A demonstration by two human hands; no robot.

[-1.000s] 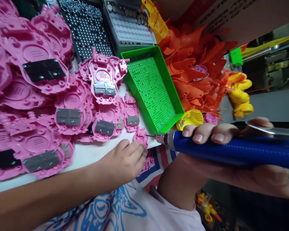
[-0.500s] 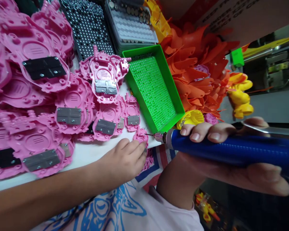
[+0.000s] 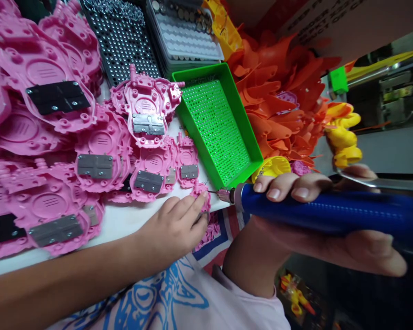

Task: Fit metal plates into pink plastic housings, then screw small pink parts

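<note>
My right hand [image 3: 296, 206] is wrapped round a blue electric screwdriver [image 3: 316, 208], which lies sideways across the view. Its thin bit points left and reaches a small pink plastic housing [image 3: 201, 189] at the table edge. My left hand [image 3: 179, 220] is closed on that housing, with one finger stretched out close to the bit's tip. Part of the housing is hidden under the fingers. To the left, several pink plastic housings [image 3: 146, 107] with grey or black screwed covers lie in piles on the white table [image 3: 131, 220].
Behind the housing stands a green perforated tray [image 3: 217, 128] of screws. Farther back are a black perforated tray [image 3: 124, 43] of screws and a clear case [image 3: 189, 41] with round metal pieces. Orange plastic parts [image 3: 278, 105] are heaped to the right, near a printed carton [image 3: 330, 27].
My left index finger has stretched forward toward the bit's tip. The screwdriver has shifted slightly left in view, along with the whole scene.
</note>
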